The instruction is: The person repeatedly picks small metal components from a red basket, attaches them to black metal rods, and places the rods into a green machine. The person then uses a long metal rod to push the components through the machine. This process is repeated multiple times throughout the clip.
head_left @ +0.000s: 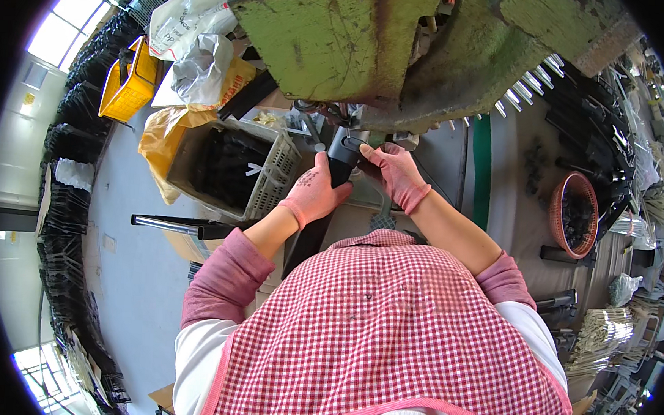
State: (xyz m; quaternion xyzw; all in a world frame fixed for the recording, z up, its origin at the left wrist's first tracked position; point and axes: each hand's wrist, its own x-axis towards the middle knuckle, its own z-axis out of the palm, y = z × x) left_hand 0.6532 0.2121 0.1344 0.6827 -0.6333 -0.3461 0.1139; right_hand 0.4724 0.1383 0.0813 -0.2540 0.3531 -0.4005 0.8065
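Observation:
My left hand (314, 190), in a pink work glove, is wrapped round a black tube (339, 171) that points away from me. A smooth grey section (338, 148) shows at the tube's far end, under the machine head. My right hand (399, 175), also gloved in pink, reaches in from the right. Its thumb and fingers pinch a small dark oblong piece (352, 144) lying against that grey end. Whether the piece is fixed to the tube is too small to tell. Just beyond stands the metal tooling of a green press (319, 47).
Left of my hands a grey plastic crate (277, 175) holds black parts. A yellow basket (129, 88) stands farther left. On the right a red basket (556, 213) contains dark pieces, near stacked black tubes. The press's heavy green body overhangs the work.

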